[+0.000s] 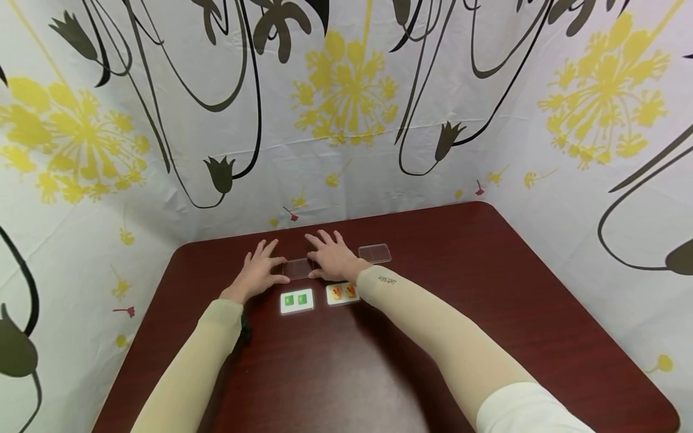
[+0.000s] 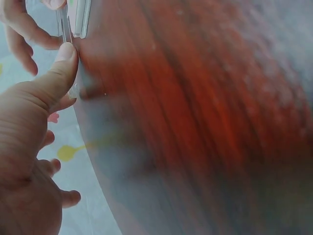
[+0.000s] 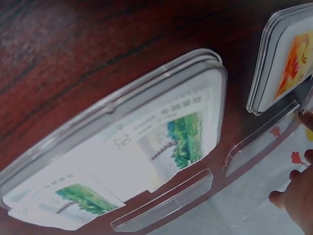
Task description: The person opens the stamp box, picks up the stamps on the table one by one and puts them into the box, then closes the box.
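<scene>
Between both hands is a clear plastic lid [image 1: 298, 269] near the table's back. My left hand [image 1: 257, 273] holds its left edge with thumb and finger; the left wrist view shows that thumb [image 2: 66, 56] on the rim, other fingers spread. My right hand [image 1: 332, 258] holds the right edge. Just in front lie a clear case with two green stamps [image 1: 296, 301] and one with two orange stamps [image 1: 343, 293]. The right wrist view shows another clear case with two green landscape stamps [image 3: 181, 139], hidden by my right forearm in the head view.
Another clear lid [image 1: 375, 253] lies right of my right hand. In the right wrist view a further clear lid [image 3: 261, 139] lies behind the orange stamps. The dark red table [image 1: 460, 313] meets a flowered cloth [image 1: 346, 174] at the back.
</scene>
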Demonstrator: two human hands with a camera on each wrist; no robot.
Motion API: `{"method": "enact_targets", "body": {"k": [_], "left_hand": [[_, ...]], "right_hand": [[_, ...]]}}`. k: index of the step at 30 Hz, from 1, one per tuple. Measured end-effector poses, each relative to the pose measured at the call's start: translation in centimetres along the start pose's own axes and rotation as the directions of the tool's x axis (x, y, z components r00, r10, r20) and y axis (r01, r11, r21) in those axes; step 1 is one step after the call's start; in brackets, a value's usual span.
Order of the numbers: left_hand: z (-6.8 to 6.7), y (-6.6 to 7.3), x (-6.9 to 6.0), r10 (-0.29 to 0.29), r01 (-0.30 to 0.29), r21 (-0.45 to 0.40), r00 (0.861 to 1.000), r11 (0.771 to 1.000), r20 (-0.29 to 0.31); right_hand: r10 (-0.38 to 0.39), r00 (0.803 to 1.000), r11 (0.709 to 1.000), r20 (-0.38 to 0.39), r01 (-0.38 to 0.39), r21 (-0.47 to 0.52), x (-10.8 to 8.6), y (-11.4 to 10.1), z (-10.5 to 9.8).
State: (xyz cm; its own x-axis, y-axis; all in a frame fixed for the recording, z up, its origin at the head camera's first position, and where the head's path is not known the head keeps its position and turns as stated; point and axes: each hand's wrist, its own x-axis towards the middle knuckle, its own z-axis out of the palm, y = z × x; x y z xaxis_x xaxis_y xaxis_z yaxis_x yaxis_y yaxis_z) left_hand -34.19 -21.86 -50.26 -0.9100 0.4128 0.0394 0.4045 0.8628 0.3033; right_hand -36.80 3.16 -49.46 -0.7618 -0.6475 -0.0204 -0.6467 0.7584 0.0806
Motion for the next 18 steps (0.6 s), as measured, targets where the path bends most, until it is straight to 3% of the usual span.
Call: {"method": "enact_targets", "body": {"k": [18], "left_hand": [[-1.2,0.3,-1.3,0.140,-0.140,-0.025,0.990,0.990,0.012]], "right_hand": [[-0.160,0.986,0.980,-0.044,0.154,-0.125,-0.4,-0.5,-1.0]]}}
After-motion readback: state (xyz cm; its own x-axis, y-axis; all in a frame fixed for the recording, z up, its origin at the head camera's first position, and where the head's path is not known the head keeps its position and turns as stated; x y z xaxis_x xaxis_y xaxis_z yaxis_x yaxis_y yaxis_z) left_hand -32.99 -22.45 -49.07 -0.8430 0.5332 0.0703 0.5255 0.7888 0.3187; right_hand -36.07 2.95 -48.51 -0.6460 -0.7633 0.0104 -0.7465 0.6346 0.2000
